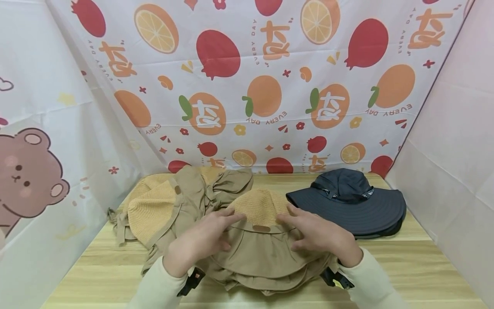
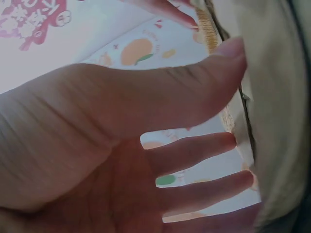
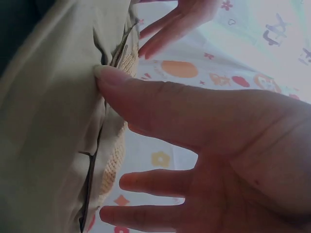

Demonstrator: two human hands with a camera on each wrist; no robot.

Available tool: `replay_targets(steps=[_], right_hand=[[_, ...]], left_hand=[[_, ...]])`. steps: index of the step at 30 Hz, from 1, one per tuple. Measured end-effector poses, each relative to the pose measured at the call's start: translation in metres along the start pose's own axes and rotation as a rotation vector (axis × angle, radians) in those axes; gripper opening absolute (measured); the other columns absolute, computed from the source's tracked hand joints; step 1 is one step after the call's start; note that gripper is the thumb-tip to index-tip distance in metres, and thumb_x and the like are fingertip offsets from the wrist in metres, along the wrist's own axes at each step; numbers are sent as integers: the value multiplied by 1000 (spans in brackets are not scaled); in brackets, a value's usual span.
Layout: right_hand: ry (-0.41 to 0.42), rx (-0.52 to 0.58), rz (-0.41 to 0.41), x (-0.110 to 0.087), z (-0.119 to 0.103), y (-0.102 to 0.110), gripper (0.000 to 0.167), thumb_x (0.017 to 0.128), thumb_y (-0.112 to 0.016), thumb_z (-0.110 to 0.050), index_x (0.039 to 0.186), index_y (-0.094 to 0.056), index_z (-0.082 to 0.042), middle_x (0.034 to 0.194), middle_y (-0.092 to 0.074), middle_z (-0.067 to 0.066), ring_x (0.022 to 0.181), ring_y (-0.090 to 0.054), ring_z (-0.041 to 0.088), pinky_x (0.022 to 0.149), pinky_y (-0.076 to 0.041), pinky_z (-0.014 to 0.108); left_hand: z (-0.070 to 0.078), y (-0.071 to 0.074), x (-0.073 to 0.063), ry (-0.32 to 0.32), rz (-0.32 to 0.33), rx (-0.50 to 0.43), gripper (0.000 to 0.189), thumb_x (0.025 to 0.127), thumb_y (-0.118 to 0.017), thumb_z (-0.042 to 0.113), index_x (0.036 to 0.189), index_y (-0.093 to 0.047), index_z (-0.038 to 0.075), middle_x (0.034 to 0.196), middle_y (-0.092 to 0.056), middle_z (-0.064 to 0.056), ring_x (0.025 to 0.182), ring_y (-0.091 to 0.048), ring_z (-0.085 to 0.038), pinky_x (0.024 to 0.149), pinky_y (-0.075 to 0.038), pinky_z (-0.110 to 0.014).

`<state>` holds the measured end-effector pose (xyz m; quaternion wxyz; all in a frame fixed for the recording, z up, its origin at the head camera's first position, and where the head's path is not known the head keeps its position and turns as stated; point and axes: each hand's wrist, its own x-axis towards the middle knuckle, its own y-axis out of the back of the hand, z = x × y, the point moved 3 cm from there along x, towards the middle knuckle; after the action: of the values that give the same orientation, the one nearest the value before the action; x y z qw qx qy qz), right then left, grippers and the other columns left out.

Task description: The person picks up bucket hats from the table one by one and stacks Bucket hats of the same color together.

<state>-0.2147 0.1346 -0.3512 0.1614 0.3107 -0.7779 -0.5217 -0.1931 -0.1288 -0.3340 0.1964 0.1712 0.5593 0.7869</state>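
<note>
A khaki sun hat point(image 1: 266, 253) with a straw-coloured knitted crown point(image 1: 259, 207) lies in front of me, its wide brim toward me and a small brown tag at the band. My left hand point(image 1: 202, 236) rests its spread, fairly straight fingers on the hat's left side. On the other side my right hand point(image 1: 318, 229) touches the crown and brim in the same way. In the left wrist view, the thumb point(image 2: 209, 73) lies against the khaki fabric point(image 2: 279, 111). The right wrist view likewise has the thumb point(image 3: 131, 87) touching the brim point(image 3: 53, 111).
More khaki hats point(image 1: 154, 210) with straw-coloured crowns and fabric ties overlap at the left. Dark navy wide-brimmed hats point(image 1: 359, 214) lie stacked at the right. A fruit-printed curtain point(image 1: 239, 98) hangs behind the wooden table point(image 1: 417, 262), with white sheets at both sides.
</note>
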Motion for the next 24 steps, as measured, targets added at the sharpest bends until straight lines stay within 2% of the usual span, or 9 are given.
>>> replay_targets(steps=[7, 13, 24], right_hand=[[-42, 17, -51, 5, 4, -7, 69, 90, -80, -13, 152, -51, -11, 167, -23, 31, 150, -37, 46, 111, -44, 59], [-29, 8, -71, 10, 6, -9, 69, 90, -80, -13, 152, -51, -10, 166, -25, 32, 149, -38, 49, 113, -43, 59], [-19, 44, -142, 18, 18, -11, 71, 91, -80, -19, 154, -49, -10, 165, -29, 29, 149, -40, 43, 114, -44, 54]], left_hand=[[-5, -12, 7, 69, -65, -12, 81, 71, -89, 1, 146, -59, 14, 156, -46, -27, 137, -54, -44, 105, -51, -57], [-8, -16, 11, 82, -80, -17, 79, 71, -90, 1, 144, -61, 12, 154, -48, -28, 139, -51, -45, 107, -49, -58], [-15, -23, 17, 118, -147, -42, 75, 76, -86, -4, 145, -61, 12, 156, -46, -28, 139, -51, -45, 98, -54, -50]])
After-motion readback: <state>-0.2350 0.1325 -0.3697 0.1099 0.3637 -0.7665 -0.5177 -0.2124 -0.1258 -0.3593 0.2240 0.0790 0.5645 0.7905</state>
